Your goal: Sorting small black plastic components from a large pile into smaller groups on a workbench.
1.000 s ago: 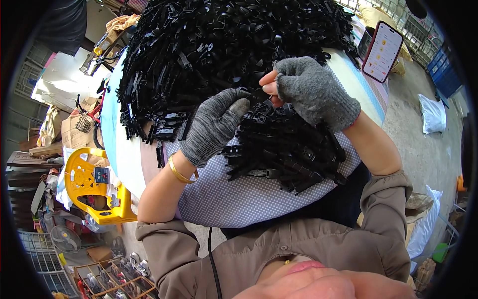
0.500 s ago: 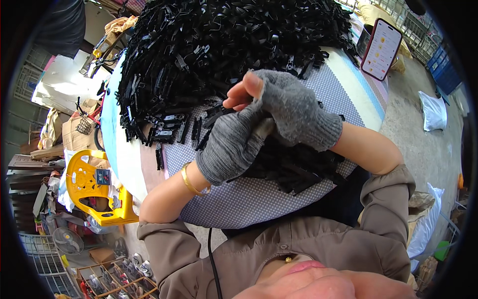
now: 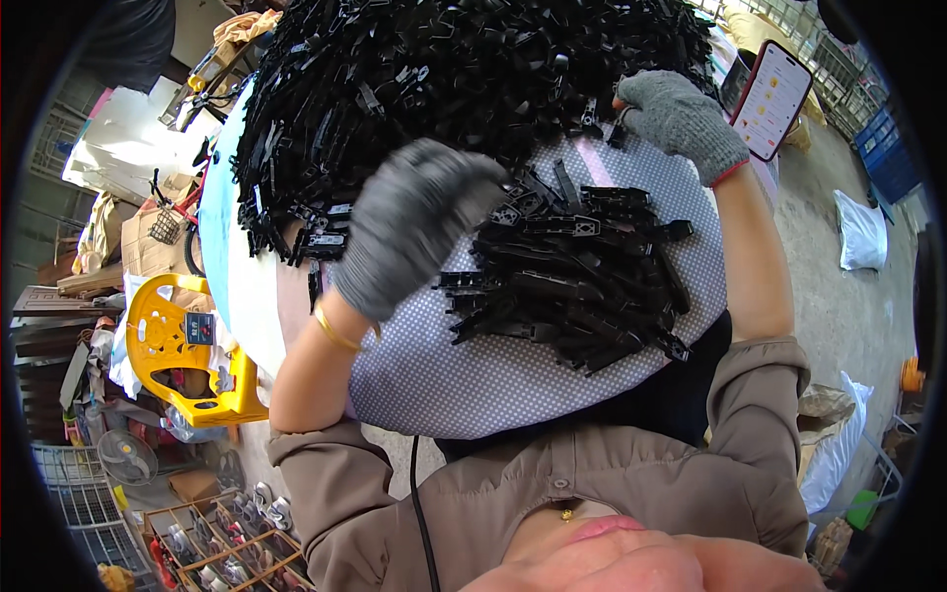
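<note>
A big heap of narrow black plastic pieces (image 3: 473,69) covers the far side of the table. Closer to me lies a smaller pile of similar pieces (image 3: 582,276), many of them roughly side by side. My left hand (image 3: 414,227), in a grey knitted glove, is over the gap left of the small pile; motion smears its fingers, and I cannot see whether it holds anything. My right hand (image 3: 676,118), gloved the same way with bare fingertips, reaches to the right edge of the big heap. Its fingers bend downward beside a few loose pieces and are mostly hidden.
A dotted cloth (image 3: 414,385) covers the rounded table. A phone (image 3: 771,101) with a lit screen leans at the far right by a dark cup. A yellow plastic chair (image 3: 168,345) stands on the left. A black cable (image 3: 419,503) hangs in front of me.
My hands were together above the small pile and have parted. The right went far and right to the heap's edge, the left moved up and left. The small pile now shows more fully.
</note>
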A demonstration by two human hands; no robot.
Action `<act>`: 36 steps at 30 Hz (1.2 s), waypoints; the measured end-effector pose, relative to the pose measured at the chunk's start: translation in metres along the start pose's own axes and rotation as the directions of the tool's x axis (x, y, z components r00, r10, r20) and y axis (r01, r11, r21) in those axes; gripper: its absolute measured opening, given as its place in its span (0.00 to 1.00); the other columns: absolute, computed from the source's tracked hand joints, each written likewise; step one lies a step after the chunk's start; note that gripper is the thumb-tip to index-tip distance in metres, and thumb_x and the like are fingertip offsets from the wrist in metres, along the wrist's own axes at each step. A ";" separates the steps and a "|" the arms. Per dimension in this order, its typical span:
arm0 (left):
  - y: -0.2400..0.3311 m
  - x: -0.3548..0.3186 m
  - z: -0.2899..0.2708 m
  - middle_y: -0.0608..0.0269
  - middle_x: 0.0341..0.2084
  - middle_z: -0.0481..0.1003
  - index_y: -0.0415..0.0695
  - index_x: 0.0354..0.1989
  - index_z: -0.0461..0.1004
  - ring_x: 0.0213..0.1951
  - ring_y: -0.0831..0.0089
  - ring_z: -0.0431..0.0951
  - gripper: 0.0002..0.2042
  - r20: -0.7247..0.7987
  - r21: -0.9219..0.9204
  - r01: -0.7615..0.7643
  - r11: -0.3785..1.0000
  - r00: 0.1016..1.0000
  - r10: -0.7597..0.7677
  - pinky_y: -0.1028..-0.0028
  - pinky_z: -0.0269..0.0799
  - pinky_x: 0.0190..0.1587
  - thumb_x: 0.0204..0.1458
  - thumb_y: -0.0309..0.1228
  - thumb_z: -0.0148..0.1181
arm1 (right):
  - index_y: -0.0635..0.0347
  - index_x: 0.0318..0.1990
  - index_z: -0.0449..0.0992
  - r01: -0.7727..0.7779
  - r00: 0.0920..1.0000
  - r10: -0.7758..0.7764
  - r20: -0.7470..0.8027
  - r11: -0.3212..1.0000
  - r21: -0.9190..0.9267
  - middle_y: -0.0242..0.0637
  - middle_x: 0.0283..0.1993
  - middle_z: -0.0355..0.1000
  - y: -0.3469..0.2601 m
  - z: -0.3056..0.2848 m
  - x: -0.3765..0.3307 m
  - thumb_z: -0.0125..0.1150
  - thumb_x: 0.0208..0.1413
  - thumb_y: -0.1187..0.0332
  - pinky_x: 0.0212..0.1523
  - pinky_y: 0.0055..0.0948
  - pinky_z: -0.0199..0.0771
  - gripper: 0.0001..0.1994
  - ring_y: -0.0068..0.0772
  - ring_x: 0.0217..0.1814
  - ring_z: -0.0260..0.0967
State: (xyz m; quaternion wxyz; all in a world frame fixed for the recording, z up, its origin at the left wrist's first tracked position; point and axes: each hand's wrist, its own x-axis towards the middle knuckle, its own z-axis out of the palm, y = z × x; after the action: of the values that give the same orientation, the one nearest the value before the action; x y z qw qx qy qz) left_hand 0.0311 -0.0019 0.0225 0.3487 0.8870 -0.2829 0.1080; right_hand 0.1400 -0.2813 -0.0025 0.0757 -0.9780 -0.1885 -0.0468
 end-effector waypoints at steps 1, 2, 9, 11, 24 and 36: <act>-0.017 0.002 -0.006 0.58 0.31 0.74 0.46 0.37 0.77 0.35 0.64 0.75 0.12 -0.042 -0.088 0.111 0.990 0.992 -0.115 0.69 0.73 0.38 0.46 0.38 0.61 | 0.59 0.37 0.76 -0.009 1.000 0.010 0.013 0.999 -0.053 0.41 0.32 0.73 -0.002 0.000 0.001 0.58 0.49 0.64 0.42 0.35 0.72 0.10 0.38 0.36 0.72; -0.030 0.003 -0.013 0.59 0.31 0.74 0.46 0.36 0.77 0.35 0.64 0.75 0.10 -0.031 0.103 0.182 0.978 0.983 -0.180 0.69 0.72 0.39 0.47 0.37 0.60 | 0.59 0.37 0.76 0.061 0.997 -0.065 -0.034 0.991 -0.120 0.42 0.32 0.73 0.001 0.003 0.000 0.58 0.48 0.64 0.43 0.36 0.72 0.11 0.38 0.38 0.72; -0.033 -0.004 -0.029 0.57 0.31 0.72 0.42 0.40 0.76 0.34 0.63 0.75 0.11 0.217 0.541 0.155 0.826 0.924 -0.315 0.69 0.71 0.40 0.49 0.31 0.58 | 0.59 0.38 0.75 0.458 0.834 -0.360 -0.418 0.874 0.163 0.34 0.32 0.70 -0.035 0.023 0.006 0.61 0.48 0.66 0.37 0.29 0.73 0.10 0.31 0.34 0.69; -0.042 -0.001 -0.013 0.56 0.32 0.72 0.44 0.41 0.76 0.36 0.62 0.74 0.12 0.192 0.522 0.155 0.839 0.937 -0.292 0.67 0.70 0.41 0.48 0.33 0.58 | 0.58 0.38 0.75 0.508 0.788 -0.417 -0.453 0.856 0.096 0.33 0.32 0.70 -0.050 0.035 0.013 0.61 0.48 0.66 0.36 0.28 0.74 0.10 0.30 0.34 0.70; -0.047 0.001 -0.007 0.52 0.30 0.76 0.39 0.43 0.69 0.30 0.63 0.78 0.13 -0.003 0.133 0.319 0.938 0.947 -0.321 0.70 0.73 0.36 0.50 0.30 0.58 | 0.63 0.35 0.75 0.500 0.858 -0.384 -0.340 0.775 0.386 0.37 0.33 0.72 -0.061 0.021 -0.002 0.61 0.48 0.75 0.38 0.24 0.76 0.06 0.29 0.37 0.73; -0.016 0.006 0.009 0.64 0.33 0.77 0.39 0.47 0.73 0.32 0.80 0.75 0.13 0.139 -0.407 0.368 0.836 0.930 -0.341 0.80 0.73 0.36 0.54 0.29 0.56 | 0.61 0.35 0.77 0.401 0.915 -0.297 -0.272 0.605 0.688 0.32 0.30 0.70 -0.076 0.009 -0.021 0.59 0.53 0.68 0.36 0.24 0.73 0.06 0.22 0.32 0.69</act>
State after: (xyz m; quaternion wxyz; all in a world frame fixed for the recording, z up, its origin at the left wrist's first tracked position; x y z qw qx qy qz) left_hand 0.0448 -0.0010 0.0096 0.5391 0.8289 -0.1408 -0.0497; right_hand 0.0928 -0.2176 -0.0035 0.4612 -0.8037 -0.3733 -0.0446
